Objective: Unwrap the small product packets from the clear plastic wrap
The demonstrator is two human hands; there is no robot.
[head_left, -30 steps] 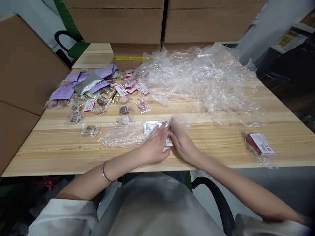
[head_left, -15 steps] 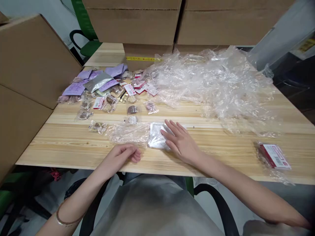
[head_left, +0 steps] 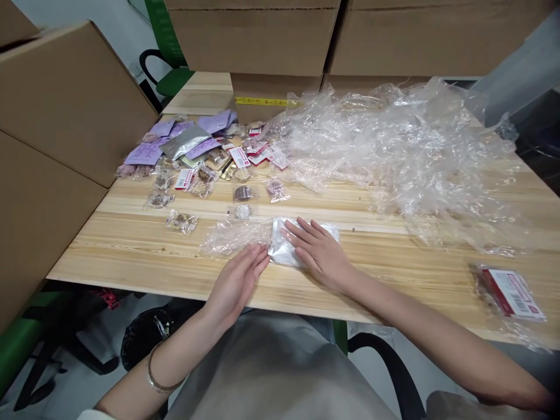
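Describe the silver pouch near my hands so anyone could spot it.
On the wooden table, find the spread right hand. The silver pouch lies beneath it, beside clear crumpled plastic; unlike the other silver packet, it's apart from the purple packets.

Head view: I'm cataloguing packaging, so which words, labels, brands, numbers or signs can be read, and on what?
None is legible.
Yellow tape: characters too small.
Barcoded card at far right: print too small.
White labels at left: too small.
Purple packets: markings too blurred.
Silver pouch under the right hand: no readable print visible.
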